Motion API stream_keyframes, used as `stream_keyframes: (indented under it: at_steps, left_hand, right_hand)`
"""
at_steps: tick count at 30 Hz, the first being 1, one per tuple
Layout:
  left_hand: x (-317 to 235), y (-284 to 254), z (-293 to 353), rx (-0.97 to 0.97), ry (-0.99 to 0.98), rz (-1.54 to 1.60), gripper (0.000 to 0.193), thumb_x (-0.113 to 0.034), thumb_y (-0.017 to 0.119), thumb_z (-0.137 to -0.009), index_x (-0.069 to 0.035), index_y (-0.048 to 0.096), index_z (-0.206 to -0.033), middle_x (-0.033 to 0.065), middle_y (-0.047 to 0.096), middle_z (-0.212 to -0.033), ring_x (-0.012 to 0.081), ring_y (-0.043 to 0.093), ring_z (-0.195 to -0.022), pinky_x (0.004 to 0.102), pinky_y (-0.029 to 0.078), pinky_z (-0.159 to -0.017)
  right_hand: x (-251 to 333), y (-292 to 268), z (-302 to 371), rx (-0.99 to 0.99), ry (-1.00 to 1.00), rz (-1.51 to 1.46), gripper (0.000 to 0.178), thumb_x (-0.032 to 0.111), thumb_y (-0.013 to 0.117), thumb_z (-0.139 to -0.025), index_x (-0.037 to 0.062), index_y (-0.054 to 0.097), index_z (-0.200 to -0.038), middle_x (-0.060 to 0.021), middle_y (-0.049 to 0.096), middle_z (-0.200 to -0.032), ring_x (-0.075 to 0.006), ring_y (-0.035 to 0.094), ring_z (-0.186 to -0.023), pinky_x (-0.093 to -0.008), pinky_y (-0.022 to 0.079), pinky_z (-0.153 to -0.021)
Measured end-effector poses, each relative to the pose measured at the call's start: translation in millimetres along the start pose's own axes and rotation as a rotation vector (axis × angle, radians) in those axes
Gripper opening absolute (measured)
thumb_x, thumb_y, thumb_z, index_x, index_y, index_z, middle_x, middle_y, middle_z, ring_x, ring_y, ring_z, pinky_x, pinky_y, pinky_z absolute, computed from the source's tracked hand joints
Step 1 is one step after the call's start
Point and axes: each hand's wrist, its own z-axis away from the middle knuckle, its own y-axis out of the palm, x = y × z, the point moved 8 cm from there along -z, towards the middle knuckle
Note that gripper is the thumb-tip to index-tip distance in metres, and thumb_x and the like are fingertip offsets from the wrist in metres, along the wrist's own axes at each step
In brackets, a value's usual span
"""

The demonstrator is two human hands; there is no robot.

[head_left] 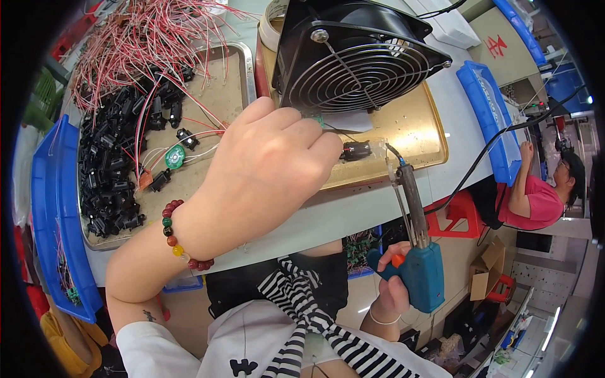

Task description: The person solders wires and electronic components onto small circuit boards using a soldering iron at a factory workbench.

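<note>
My right hand grips a teal soldering gun with an orange trigger, its long metal barrel pointing up toward the gold tray. Just beyond my left hand lies a small black part, close to the soldering gun's tip. That left hand is closed, its knuckles up; the fingertips and whatever they hold are hidden behind it. Beside my left wrist, a metal tray holds a pile of black parts, a green round board with wires, and a bundle of red and white wires.
A black fan with a wire guard stands over the gold tray. Blue bins sit at the far left and right of the table. A dark cable runs to the right. Beyond, a person in pink sits working.
</note>
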Motion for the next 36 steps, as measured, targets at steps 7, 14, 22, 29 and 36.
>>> stream_keyframes:
  at_steps: [7, 14, 22, 29, 36]
  left_hand:
    - [-0.9, 0.0, -0.6, 0.019, 0.004, -0.009, 0.011, -0.008, 0.07, -0.07, -0.007, 0.06, -0.074, 0.0018, 0.053, -0.063, 0.0179, 0.052, -0.06, 0.0306, 0.038, -0.058]
    - [-0.4, -1.1, -0.2, 0.01, 0.0, -0.004, 0.011, -0.008, 0.07, -0.069, -0.007, 0.06, -0.074, 0.0017, 0.054, -0.064, 0.0176, 0.053, -0.061, 0.0306, 0.038, -0.057]
    - [-6.4, -10.5, -1.4, 0.054, 0.004, -0.038, 0.011, -0.01, 0.07, -0.07, -0.007, 0.06, -0.075, 0.0018, 0.054, -0.065, 0.0183, 0.053, -0.061, 0.0315, 0.037, -0.059]
    - [5.3, -31.9, -6.1, 0.125, -0.211, -0.118, 0.021, -0.014, 0.069, -0.073, -0.007, 0.056, -0.088, 0.0052, 0.055, -0.068, 0.0237, 0.053, -0.062, 0.0352, 0.038, -0.061]
    - [6.1, -23.6, -1.2, 0.193, -0.386, 0.393, 0.036, -0.017, 0.073, -0.074, -0.004, 0.055, -0.103, 0.0091, 0.058, -0.069, 0.0267, 0.056, -0.061, 0.0362, 0.044, -0.056]
  right_hand:
    - [-2.6, -2.0, -0.9, -0.028, 0.008, -0.048, 0.048, 0.019, 0.061, -0.073, -0.0059, 0.05, -0.112, -0.0209, 0.056, -0.102, -0.0194, 0.056, -0.069, -0.0242, 0.044, -0.055]
    - [-1.5, -1.5, -0.4, -0.036, -0.013, -0.055, 0.048, 0.019, 0.061, -0.073, -0.0061, 0.05, -0.113, -0.0209, 0.056, -0.103, -0.0194, 0.056, -0.07, -0.024, 0.044, -0.055]
    - [-1.5, -2.6, 0.4, -0.045, -0.006, -0.075, 0.049, 0.019, 0.061, -0.073, -0.0059, 0.05, -0.114, -0.0209, 0.056, -0.104, -0.0194, 0.056, -0.07, -0.0239, 0.045, -0.055]
    - [-4.6, -5.7, -2.0, -0.043, 0.013, -0.094, 0.049, 0.019, 0.062, -0.074, -0.0055, 0.05, -0.114, -0.0204, 0.056, -0.105, -0.019, 0.056, -0.071, -0.0252, 0.045, -0.058]
    - [-4.9, -5.1, 2.1, -0.068, 0.037, -0.109, 0.048, 0.019, 0.062, -0.074, -0.0044, 0.051, -0.114, -0.0195, 0.056, -0.106, -0.0183, 0.056, -0.074, -0.0253, 0.044, -0.059]
